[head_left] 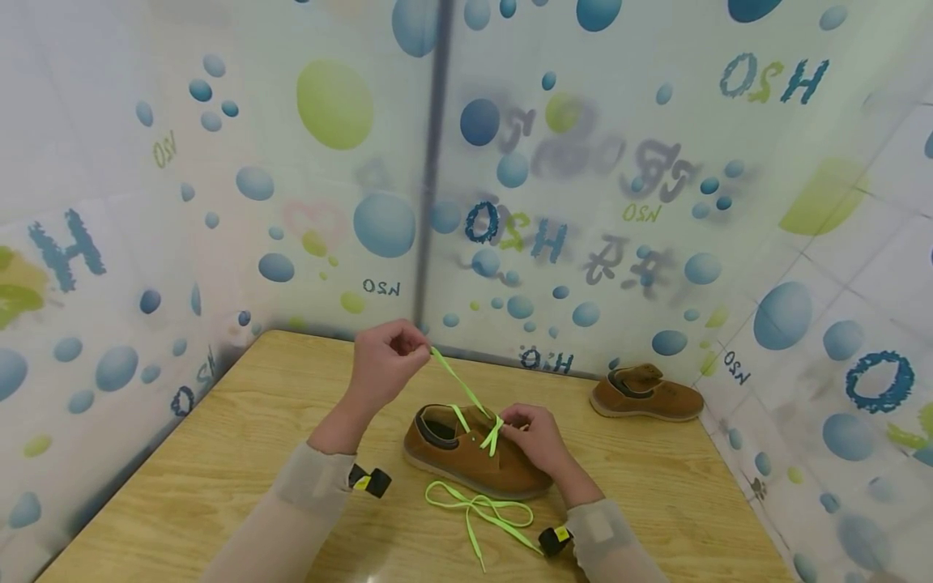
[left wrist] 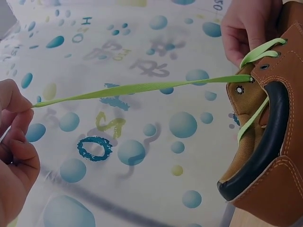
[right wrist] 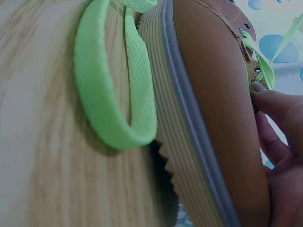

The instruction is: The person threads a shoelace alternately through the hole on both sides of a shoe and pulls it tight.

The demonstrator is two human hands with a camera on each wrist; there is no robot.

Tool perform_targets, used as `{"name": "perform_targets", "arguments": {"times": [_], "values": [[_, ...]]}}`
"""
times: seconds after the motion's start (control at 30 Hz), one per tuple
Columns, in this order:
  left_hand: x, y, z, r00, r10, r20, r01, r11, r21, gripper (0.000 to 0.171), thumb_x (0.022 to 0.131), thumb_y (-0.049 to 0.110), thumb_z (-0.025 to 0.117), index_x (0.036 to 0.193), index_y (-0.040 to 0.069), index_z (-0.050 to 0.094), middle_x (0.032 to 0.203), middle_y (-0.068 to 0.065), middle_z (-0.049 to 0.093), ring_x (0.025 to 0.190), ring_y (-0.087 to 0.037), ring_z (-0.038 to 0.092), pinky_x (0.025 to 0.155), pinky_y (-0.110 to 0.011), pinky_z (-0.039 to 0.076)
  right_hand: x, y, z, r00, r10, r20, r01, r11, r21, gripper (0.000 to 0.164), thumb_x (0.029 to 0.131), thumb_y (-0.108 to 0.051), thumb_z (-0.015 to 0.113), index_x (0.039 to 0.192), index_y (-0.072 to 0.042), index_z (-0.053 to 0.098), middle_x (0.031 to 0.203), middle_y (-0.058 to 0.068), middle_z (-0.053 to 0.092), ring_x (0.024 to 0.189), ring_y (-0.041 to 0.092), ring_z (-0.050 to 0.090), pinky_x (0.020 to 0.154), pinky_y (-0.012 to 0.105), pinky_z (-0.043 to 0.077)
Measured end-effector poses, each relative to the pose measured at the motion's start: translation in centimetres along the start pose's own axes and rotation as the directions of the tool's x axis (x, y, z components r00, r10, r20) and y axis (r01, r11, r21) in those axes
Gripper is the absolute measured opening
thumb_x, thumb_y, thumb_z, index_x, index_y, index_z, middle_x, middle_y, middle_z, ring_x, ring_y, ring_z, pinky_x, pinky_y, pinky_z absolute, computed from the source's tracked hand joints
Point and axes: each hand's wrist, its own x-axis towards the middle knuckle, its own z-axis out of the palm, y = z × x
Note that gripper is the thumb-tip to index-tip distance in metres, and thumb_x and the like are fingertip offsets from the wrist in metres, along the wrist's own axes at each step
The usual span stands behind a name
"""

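A brown shoe [head_left: 466, 457] with a dark padded collar stands on the table, its toe to the right. Lime-green shoelace [left wrist: 142, 88] is threaded through some of its eyelets. Raised above the heel side, my left hand [head_left: 386, 360] pinches one stretch of this lace between thumb and fingertips. From there the lace runs taut down to an eyelet. On the shoe's far side, my right hand [head_left: 535, 437] pinches the eyelet flap, its thumb [right wrist: 270, 97] right by the lace and the fingers behind.
A second loose green shoelace [head_left: 496, 512] lies looped on the wooden table [head_left: 306, 405] in front of the shoe. Another brown shoe [head_left: 649, 395], without visible lace, stands at the far right corner. Bubble-patterned walls [head_left: 568, 243] enclose the table's back and sides.
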Motion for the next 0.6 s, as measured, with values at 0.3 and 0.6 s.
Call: {"name": "perform_targets", "arguments": {"times": [0.3, 0.6], "values": [[0.30, -0.31, -0.43, 0.995, -0.081, 0.059, 0.080, 0.997, 0.018, 0.011, 0.088, 0.001, 0.077, 0.082, 0.011, 0.077, 0.073, -0.005, 0.070, 0.063, -0.016, 0.058, 0.060, -0.024, 0.049, 0.01, -0.02, 0.02, 1.000, 0.005, -0.004, -0.005, 1.000, -0.005, 0.012, 0.093, 0.000, 0.077, 0.098, -0.011, 0.081, 0.089, 0.003, 0.077, 0.078, 0.006, 0.065, 0.075, 0.025, 0.054], [0.53, -0.77, -0.75, 0.995, -0.069, 0.068, 0.064, 0.995, 0.080, 0.008, 0.089, 0.005, 0.078, 0.083, 0.010, 0.077, 0.074, -0.004, 0.071, 0.065, -0.016, 0.061, 0.063, -0.024, 0.051, 0.08, 0.09, 0.10, 1.000, 0.008, -0.004, -0.008, 1.000, -0.003, 0.011, 0.094, -0.001, 0.077, 0.098, -0.010, 0.081, 0.090, 0.003, 0.077, 0.080, 0.008, 0.066, 0.075, 0.025, 0.053]]}}
